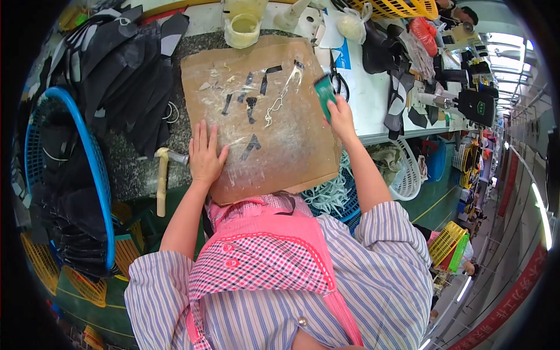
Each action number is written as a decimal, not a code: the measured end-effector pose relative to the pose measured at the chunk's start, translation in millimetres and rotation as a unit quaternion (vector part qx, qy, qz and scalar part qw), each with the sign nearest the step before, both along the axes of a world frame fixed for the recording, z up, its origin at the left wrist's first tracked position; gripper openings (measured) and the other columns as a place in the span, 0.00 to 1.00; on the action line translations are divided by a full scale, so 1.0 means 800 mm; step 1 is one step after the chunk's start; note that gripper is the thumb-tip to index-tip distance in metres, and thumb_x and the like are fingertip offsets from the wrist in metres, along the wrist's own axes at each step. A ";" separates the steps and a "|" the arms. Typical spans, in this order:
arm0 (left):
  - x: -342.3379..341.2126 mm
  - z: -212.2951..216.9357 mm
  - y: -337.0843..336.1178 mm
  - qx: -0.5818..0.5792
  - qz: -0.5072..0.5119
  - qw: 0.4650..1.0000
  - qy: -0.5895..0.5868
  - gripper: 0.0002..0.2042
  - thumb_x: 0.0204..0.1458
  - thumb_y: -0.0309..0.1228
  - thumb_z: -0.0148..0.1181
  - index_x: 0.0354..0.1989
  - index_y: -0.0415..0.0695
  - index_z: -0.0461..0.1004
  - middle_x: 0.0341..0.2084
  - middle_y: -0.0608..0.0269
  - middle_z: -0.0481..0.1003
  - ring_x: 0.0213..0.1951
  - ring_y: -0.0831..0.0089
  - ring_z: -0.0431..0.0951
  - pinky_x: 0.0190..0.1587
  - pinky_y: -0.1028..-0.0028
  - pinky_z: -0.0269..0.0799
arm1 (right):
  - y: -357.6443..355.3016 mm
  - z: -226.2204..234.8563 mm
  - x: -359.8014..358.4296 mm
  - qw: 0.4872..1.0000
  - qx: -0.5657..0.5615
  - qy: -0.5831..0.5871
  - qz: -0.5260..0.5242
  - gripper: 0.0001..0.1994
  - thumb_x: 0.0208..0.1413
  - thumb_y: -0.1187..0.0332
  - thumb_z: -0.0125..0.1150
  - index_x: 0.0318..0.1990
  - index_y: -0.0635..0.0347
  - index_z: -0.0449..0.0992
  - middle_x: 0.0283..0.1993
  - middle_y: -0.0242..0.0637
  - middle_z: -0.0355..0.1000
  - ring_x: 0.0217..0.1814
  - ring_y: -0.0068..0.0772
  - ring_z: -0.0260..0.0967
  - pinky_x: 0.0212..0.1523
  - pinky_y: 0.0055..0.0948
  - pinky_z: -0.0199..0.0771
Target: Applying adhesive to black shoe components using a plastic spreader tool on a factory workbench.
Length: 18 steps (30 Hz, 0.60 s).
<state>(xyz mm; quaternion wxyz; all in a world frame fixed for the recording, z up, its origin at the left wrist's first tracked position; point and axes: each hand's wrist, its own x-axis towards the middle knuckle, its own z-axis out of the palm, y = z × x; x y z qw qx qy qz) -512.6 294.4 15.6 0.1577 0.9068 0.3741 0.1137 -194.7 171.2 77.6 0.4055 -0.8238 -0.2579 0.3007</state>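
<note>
- Watching from the head camera, I judge the step in hand to be brushing work on the brown cardboard sheet (262, 111), which is streaked with dried whitish glue and lies on the speckled grey stone slab (125, 166).
- My right hand (340, 115) is closed around a green-handled flat brush (324, 93), fingers wrapped on the handle, held at the cardboard's right edge near its upper corner.
- My left hand (204, 153) lies flat, palm down with fingers held together, on the cardboard's lower left edge; it looks to be steadying the sheet.
- Small black cut strips (252, 105) lie scattered on the upper half of the cardboard, between the two hands; one black wedge-shaped piece (251, 147) lies just right of the left hand, apart from it.
- The brush is well right of those strips, not touching any that I can see.
- The next move, as I read it, calls for bringing the brush leftward over a strip while the flat hand keeps the sheet from sliding.
- A pale translucent pot (242, 29) stands just beyond the cardboard's far edge, and a wooden-handled hammer (162, 178) lies just left of the left hand.
</note>
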 end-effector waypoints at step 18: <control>0.001 0.004 0.002 -0.001 0.003 1.000 -0.013 0.29 0.44 0.44 0.51 0.55 0.48 0.55 0.58 0.57 0.48 0.59 0.63 0.47 0.55 0.62 0.48 | -0.013 -0.033 -0.105 0.901 -0.306 -0.295 0.084 0.14 0.49 0.63 0.48 0.36 0.61 0.56 0.22 0.53 0.68 0.26 0.56 0.67 0.27 0.50 0.65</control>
